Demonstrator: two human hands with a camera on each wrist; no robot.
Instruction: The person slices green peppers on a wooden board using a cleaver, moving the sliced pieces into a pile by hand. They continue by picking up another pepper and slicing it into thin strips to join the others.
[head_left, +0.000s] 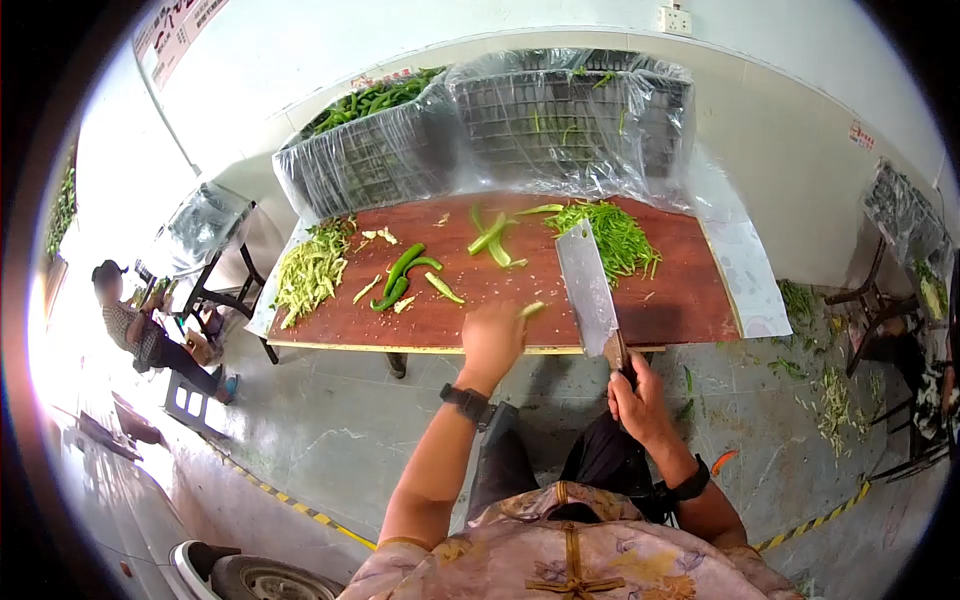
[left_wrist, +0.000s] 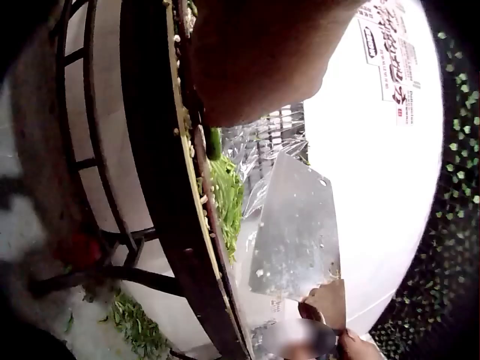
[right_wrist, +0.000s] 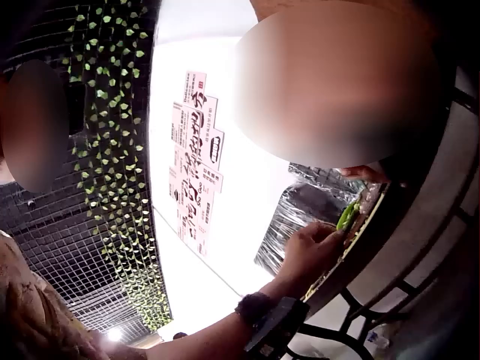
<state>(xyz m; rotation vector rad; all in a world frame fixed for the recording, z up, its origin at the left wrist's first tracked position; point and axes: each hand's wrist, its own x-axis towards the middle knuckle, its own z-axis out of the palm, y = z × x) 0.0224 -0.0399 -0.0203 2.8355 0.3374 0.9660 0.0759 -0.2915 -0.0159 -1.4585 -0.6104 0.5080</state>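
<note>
My right hand (head_left: 643, 402) grips the wooden handle of a cleaver (head_left: 588, 285), its broad blade raised over the board's right side. The blade also shows in the left wrist view, the cleaver (left_wrist: 296, 225) upright. At the board's front edge, my left hand (head_left: 493, 338) holds a light green pepper piece (head_left: 532, 310) at its fingertips, partly hidden by the fingers. Whole green peppers (head_left: 398, 275) lie left of this hand, with split pepper pieces (head_left: 490, 243) farther back. Shredded green pepper (head_left: 615, 238) is heaped behind the blade; pale pepper cores (head_left: 312, 272) are piled at the far left.
Plastic-lined crates (head_left: 570, 125) stand behind the reddish-brown board (head_left: 690, 300), the left one holding green peppers (head_left: 375, 103). Another person (head_left: 140, 325) is at the far left. Black-framed stands flank the table, and green scraps (head_left: 835, 400) litter the floor at right.
</note>
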